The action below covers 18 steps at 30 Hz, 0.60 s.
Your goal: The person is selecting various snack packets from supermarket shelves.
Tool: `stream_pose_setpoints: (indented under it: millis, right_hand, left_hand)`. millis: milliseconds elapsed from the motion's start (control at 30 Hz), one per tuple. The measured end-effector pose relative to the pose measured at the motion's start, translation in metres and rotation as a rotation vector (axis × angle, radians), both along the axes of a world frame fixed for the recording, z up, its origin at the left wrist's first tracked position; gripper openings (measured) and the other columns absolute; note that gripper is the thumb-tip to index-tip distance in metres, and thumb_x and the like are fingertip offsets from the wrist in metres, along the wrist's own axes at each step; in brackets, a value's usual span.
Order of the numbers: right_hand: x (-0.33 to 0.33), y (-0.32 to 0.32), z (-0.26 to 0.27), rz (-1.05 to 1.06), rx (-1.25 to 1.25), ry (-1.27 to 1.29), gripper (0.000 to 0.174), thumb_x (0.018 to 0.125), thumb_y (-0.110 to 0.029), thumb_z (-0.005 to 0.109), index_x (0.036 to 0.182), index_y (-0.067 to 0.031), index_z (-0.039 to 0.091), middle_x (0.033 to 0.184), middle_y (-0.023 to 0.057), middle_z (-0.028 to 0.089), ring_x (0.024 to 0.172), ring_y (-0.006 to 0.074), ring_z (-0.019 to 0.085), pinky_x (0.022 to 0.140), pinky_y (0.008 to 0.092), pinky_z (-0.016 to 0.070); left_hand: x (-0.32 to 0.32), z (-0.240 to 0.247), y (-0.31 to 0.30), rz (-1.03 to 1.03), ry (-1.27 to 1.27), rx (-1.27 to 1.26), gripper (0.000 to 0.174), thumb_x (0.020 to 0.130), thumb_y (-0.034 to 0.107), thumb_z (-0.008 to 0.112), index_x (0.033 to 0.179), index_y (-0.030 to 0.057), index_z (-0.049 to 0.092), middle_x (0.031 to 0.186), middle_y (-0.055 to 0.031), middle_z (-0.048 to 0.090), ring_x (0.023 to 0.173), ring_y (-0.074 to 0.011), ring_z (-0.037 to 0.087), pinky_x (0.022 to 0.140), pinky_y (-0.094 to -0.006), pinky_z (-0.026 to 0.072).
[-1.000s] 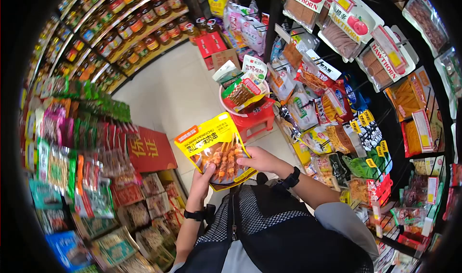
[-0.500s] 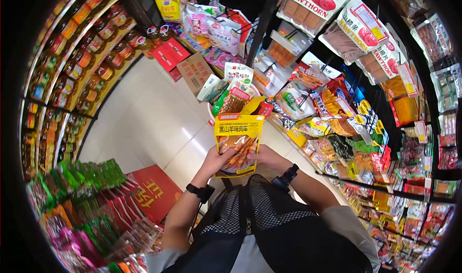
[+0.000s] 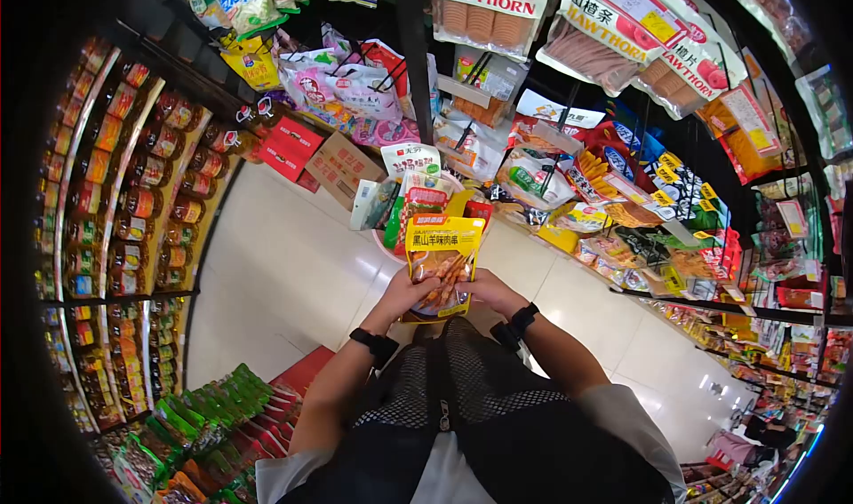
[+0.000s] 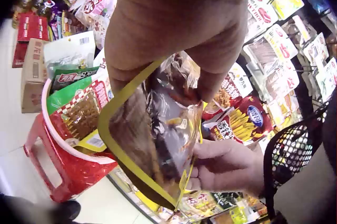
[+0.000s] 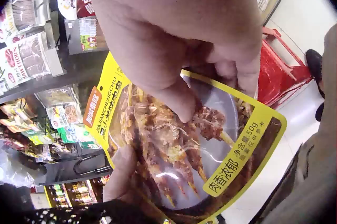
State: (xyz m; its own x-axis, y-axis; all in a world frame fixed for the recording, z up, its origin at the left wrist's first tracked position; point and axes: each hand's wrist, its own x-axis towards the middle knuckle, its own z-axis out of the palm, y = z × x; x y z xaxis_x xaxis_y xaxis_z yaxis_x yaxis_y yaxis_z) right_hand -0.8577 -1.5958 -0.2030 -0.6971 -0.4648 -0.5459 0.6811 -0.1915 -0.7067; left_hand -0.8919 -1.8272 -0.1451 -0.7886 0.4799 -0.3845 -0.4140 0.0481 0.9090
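My left hand point(image 3: 407, 296) and right hand point(image 3: 491, 291) both grip the yellow pouch point(image 3: 442, 257); other packs point(image 4: 83, 109) already in pink basket point(image 4: 49, 119), this one isn't.

Head view, centre: pouch point(image 3: 442, 273), yellow, brown print. Ten o'clock: box point(image 3: 290, 148), red. Six o'clock: vest point(image 3: 551, 442), black, dotted mesh.

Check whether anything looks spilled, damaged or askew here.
Nothing looks spilled or damaged. Only the colourful plastic snack packets look untidy, jutting askew from the round, pink-rimmed tub on the red plastic stool.
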Motion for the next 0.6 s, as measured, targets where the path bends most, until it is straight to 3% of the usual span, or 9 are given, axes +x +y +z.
stream_pose_setpoints:
  millis: [133, 267, 400, 433, 500, 567, 600]
  right_hand:
    - [-0.021, -0.014, -0.024, 0.007, -0.035, 0.013, 0.041, 0.092, -0.009, 0.063, 0.132, -0.0076, 0.055, 0.120, 0.0039, 0.064, 0.108, 0.0169, 0.062, 0.089, 0.0339, 0.0523]
    - [-0.032, -0.034, -0.072, -0.147, -0.129, -0.043, 0.042, 0.088, -0.004, 0.061, 0.129, -0.0023, 0.055, 0.117, 0.0050, 0.064, 0.106, 0.0166, 0.059, 0.097, 0.0317, 0.0452]
    - [-0.049, -0.045, -0.070, -0.234, 0.034, 0.070, 0.042, 0.083, -0.007, 0.062, 0.125, -0.0019, 0.057, 0.112, 0.0058, 0.065, 0.103, 0.0188, 0.059, 0.095, 0.0323, 0.0446]
    - [-0.055, -0.045, -0.070, -0.207, 0.109, 0.074, 0.040, 0.087, -0.010, 0.061, 0.125, -0.0012, 0.056, 0.112, 0.0070, 0.064, 0.103, 0.0183, 0.060, 0.093, 0.0317, 0.0460]
    - [-0.064, -0.046, -0.069, -0.155, 0.257, 0.074, 0.036, 0.093, -0.015, 0.061, 0.125, 0.0003, 0.055, 0.113, 0.0094, 0.063, 0.102, 0.0172, 0.060, 0.089, 0.0306, 0.0486]
    - [-0.061, -0.052, -0.102, -0.185, 0.344, 0.085, 0.037, 0.093, -0.021, 0.061, 0.121, 0.0041, 0.057, 0.112, 0.0132, 0.063, 0.104, 0.0193, 0.060, 0.091, 0.0318, 0.0475]
    - [-0.063, -0.052, -0.109, -0.163, 0.362, 0.104, 0.038, 0.094, -0.021, 0.061, 0.121, 0.0046, 0.057, 0.112, 0.0139, 0.063, 0.104, 0.0199, 0.060, 0.091, 0.0322, 0.0475]
  left_hand:
    - [-0.023, -0.012, -0.003, 0.062, -0.109, -0.039, 0.048, 0.092, 0.007, 0.064, 0.135, -0.0021, 0.046, 0.122, -0.0096, 0.064, 0.107, -0.0159, 0.062, 0.093, -0.0313, 0.0506]
    - [-0.040, -0.032, -0.002, 0.126, -0.067, -0.162, 0.041, 0.091, 0.003, 0.060, 0.131, -0.0023, 0.050, 0.118, -0.0093, 0.065, 0.103, -0.0161, 0.063, 0.091, -0.0311, 0.0511]
    - [-0.059, -0.047, 0.001, 0.179, -0.063, -0.260, 0.036, 0.090, 0.006, 0.061, 0.125, -0.0017, 0.057, 0.112, -0.0086, 0.068, 0.098, -0.0155, 0.065, 0.087, -0.0307, 0.0514]
    - [-0.066, -0.049, 0.000, 0.179, -0.046, -0.300, 0.035, 0.089, 0.006, 0.062, 0.123, -0.0020, 0.058, 0.110, -0.0085, 0.069, 0.096, -0.0154, 0.065, 0.085, -0.0305, 0.0516]
    - [-0.081, -0.067, -0.005, 0.135, 0.060, -0.441, 0.041, 0.088, 0.021, 0.064, 0.122, 0.0002, 0.058, 0.103, -0.0155, 0.071, 0.095, -0.0266, 0.069, 0.082, -0.0366, 0.0526]
    - [-0.099, -0.071, -0.008, 0.073, 0.103, -0.669, 0.045, 0.087, 0.029, 0.065, 0.121, 0.0014, 0.059, 0.100, -0.0204, 0.071, 0.096, -0.0343, 0.069, 0.081, -0.0405, 0.0530]
    - [-0.108, -0.075, -0.009, 0.063, 0.207, -0.723, 0.050, 0.085, 0.039, 0.064, 0.119, 0.0025, 0.058, 0.096, -0.0249, 0.069, 0.095, -0.0426, 0.066, 0.080, -0.0462, 0.0530]
